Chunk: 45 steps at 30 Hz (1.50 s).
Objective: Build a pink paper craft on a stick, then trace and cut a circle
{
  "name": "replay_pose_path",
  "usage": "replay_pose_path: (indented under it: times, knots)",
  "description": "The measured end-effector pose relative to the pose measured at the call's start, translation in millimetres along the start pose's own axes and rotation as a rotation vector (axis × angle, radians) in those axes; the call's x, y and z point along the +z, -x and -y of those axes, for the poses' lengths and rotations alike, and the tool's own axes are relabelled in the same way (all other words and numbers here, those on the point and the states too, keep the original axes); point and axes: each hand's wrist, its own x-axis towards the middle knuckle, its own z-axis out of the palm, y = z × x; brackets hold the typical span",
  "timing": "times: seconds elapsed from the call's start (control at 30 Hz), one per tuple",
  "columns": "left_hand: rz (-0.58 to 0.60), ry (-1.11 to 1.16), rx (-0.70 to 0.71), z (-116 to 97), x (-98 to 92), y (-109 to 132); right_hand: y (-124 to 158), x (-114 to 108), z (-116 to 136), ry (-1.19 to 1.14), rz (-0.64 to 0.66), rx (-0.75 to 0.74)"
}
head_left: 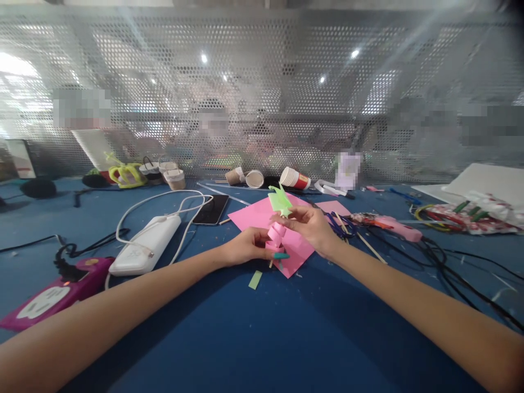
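A small paper craft is held between my two hands over the blue table, with a coiled pink paper strip (277, 233) below and a cut light-green paper piece (280, 200) on top. My left hand (248, 245) is closed on the lower pink coil, its thumb nail teal. My right hand (308, 225) pinches the craft where the green piece meets the pink coil; the exact contact is hidden by the fingers. A thin stick end shows below the coil. Under the hands lies a pink paper sheet (295, 254), and a small green paper strip (255, 280) rests nearer to me.
Left are a white power bank (145, 245) with a cable, a magenta power strip (61, 297) and a phone (211, 210). Right lie a pink glue gun (395, 227), wooden sticks (371, 248) and black cords. Paper cups (295, 178) sit along the perforated metal screen (262, 98).
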Motion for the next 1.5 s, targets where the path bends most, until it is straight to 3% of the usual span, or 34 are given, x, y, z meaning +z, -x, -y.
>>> replay_pose_path:
  times: [0.43,0.73,1.13,1.5]
  knots:
    - [-0.053,-0.057,-0.01,6.2,-1.7,-3.8,-4.0,-2.6,8.2,0.0,-0.147,-0.096]
    - [-0.182,-0.125,0.039,8.4,-1.0,-5.7,-3.2,0.4,3.2,0.06,-0.162,-0.103]
    - [-0.181,0.056,0.056,6.9,0.6,-6.1,-5.9,-3.5,0.5,0.2,-0.197,-0.166]
    - [-0.196,-0.057,0.03,3.2,1.8,-4.7,-2.0,-2.6,1.1,0.277,-0.146,-0.172]
